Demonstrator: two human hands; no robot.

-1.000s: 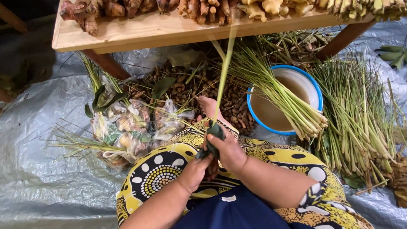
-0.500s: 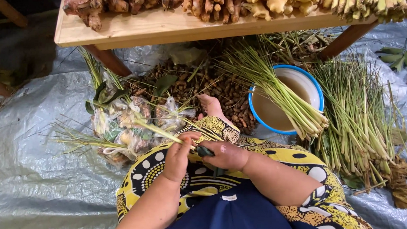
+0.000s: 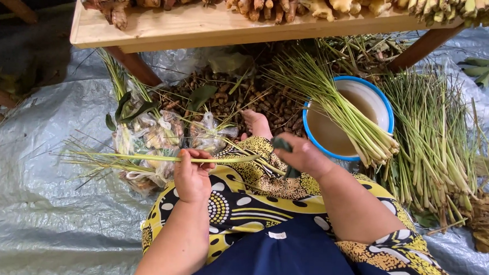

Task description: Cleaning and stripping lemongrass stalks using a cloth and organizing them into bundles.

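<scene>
Head view, from the left: bare grey tarp (image 3: 27, 199) gives open room, while bagged bundles (image 3: 151, 139) crowd close by the left hand (image 3: 192, 176). That hand rises from the lap, fingers clenched around a long green stalk (image 3: 144, 157) lying level and pointing left. Across the patterned cloth (image 3: 242, 198), the right hand (image 3: 301, 155) is curled around a dark tool (image 3: 281, 143), just beside the blue-rimmed bowl (image 3: 386, 105) and heaped stalks (image 3: 437, 135).

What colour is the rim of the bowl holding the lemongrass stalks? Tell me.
Blue; the bowl is white inside with a blue rim, best seen in the head view.
</scene>
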